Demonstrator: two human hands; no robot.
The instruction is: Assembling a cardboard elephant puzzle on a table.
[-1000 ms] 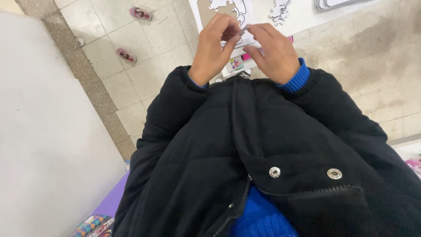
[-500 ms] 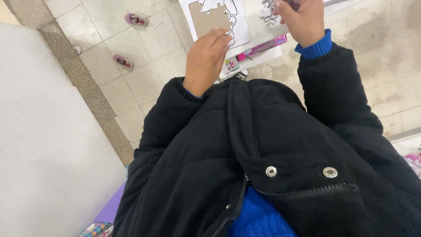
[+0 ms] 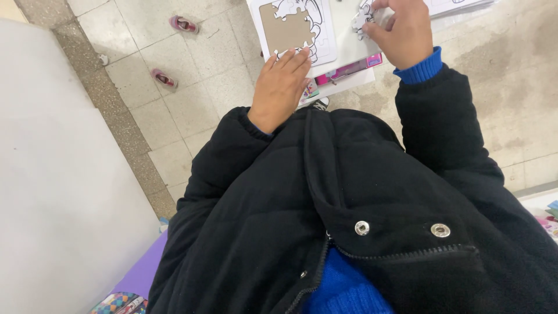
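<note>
Speckled tile floor (image 3: 192,110), left hand (image 3: 282,87) flat on cardboard puzzle tray (image 3: 296,29), right hand (image 3: 404,32) pinching jigsaw piece (image 3: 363,14)

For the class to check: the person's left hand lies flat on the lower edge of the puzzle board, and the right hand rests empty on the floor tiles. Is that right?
Not quite. The right hand is not empty on the floor tiles: it is raised over the white sheet and pinches a loose puzzle piece. The head view shows this. The left hand does lie flat on the lower edge of the puzzle board.
</note>
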